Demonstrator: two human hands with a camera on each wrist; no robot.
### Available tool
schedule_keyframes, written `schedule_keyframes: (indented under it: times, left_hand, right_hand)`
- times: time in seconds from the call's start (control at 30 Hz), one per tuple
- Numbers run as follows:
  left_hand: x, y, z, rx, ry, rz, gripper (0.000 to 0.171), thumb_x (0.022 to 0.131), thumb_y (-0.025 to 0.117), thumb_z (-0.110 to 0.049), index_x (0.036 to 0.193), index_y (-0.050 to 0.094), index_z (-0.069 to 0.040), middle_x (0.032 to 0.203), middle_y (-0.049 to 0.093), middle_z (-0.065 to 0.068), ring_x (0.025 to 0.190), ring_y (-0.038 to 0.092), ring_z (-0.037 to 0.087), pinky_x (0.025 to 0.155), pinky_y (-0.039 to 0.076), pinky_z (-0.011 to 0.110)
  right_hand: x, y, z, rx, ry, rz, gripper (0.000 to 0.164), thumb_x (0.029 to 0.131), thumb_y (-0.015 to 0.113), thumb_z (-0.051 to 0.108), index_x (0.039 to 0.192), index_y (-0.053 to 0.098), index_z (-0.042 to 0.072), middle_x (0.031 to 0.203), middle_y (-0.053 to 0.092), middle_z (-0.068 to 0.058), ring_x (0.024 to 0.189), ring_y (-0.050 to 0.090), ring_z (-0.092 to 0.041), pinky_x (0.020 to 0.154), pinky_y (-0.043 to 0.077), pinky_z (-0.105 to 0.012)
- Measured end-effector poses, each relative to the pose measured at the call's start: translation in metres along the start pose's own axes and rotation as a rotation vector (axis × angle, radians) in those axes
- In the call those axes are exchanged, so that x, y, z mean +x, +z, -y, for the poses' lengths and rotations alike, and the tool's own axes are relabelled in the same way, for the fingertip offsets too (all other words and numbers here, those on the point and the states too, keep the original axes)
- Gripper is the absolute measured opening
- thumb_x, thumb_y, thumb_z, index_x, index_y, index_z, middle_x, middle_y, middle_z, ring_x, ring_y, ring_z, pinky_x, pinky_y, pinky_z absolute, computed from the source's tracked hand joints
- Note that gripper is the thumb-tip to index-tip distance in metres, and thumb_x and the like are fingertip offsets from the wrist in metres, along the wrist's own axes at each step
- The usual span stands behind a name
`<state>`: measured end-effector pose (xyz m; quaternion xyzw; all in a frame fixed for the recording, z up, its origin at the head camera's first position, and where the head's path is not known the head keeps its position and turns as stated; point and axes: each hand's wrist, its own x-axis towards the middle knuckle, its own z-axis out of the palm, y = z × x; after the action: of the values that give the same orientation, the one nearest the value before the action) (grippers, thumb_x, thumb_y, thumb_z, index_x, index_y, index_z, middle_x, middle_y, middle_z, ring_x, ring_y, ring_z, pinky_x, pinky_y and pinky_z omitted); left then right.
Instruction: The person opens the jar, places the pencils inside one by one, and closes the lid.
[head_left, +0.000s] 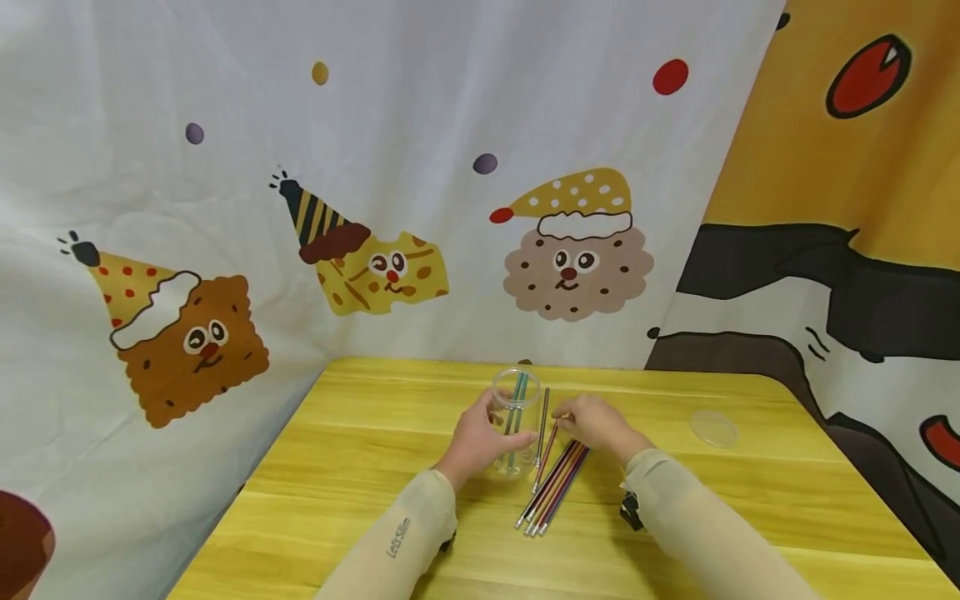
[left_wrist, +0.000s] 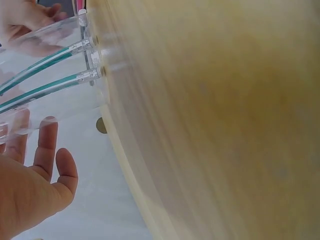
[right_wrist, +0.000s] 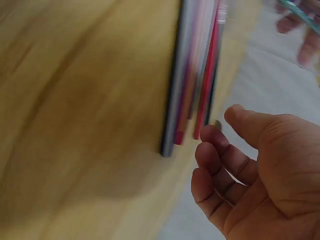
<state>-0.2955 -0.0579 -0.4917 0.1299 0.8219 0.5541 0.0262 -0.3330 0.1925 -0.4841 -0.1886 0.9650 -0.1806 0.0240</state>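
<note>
A clear plastic jar stands upright near the far side of the table, with two teal pencils inside, their ferrule ends at the bottom. My left hand grips the jar from its left side, thumb across the front; in the left wrist view its fingers lie along the wall. Right of the jar, my right hand reaches over the loose pencils. Its fingers are loosely bent, the thumb apart from the index finger, whose tip is right at the end of a red pencil. Beside that lies a dark pencil.
Several pencils in mixed colours lie in a bundle below the right hand, silver ferrules toward me. A clear round lid lies at the right on the yellow wooden table. A printed cloth hangs behind the far edge.
</note>
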Motion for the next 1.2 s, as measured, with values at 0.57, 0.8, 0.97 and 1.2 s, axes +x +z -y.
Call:
schedule_keyframes:
  times: [0.57,0.8,0.97,1.2]
  left_hand:
    - [0.002,-0.002,-0.003,-0.002,0.005,0.002,0.074,0.081,0.094,-0.049,0.143,0.057,-0.032,0.131,0.063,-0.001,0.112,0.057,0.024,0.081,0.054,0.038]
    - [0.0,0.002,-0.002,-0.001,-0.012,0.009,0.073,0.08,0.095,-0.049,0.141,0.058,-0.034,0.13,0.063,0.001,0.112,0.056,0.023,0.08,0.054,0.036]
    - [0.002,0.002,0.001,0.011,-0.013,0.011,0.072,0.079,0.094,-0.05,0.14,0.058,-0.036,0.129,0.063,0.0,0.113,0.057,0.024,0.081,0.055,0.036]
    - [0.005,0.0,0.003,0.024,-0.007,0.005,0.076,0.079,0.094,-0.051,0.143,0.057,-0.033,0.13,0.064,-0.002,0.114,0.057,0.023,0.083,0.056,0.039]
  right_hand:
    - [0.011,0.006,-0.016,-0.085,-0.022,-0.024,0.011,0.101,0.073,0.011,0.105,0.083,0.009,0.107,0.082,-0.007,0.091,0.076,-0.023,0.086,0.063,-0.045]
    - [0.006,0.003,-0.07,-0.206,0.176,-0.09,0.017,0.1,0.063,0.002,0.099,0.08,0.005,0.104,0.079,-0.017,0.097,0.075,-0.039,0.085,0.063,-0.054]
    - [-0.012,-0.006,-0.099,-0.268,0.38,-0.109,0.011,0.092,0.06,0.0,0.095,0.07,-0.003,0.093,0.074,-0.027,0.082,0.073,-0.045,0.063,0.061,-0.058]
    - [-0.033,-0.024,-0.112,-0.238,0.414,-0.123,0.022,0.104,0.056,0.009,0.1,0.07,-0.007,0.095,0.073,-0.032,0.079,0.073,-0.049,0.062,0.06,-0.059]
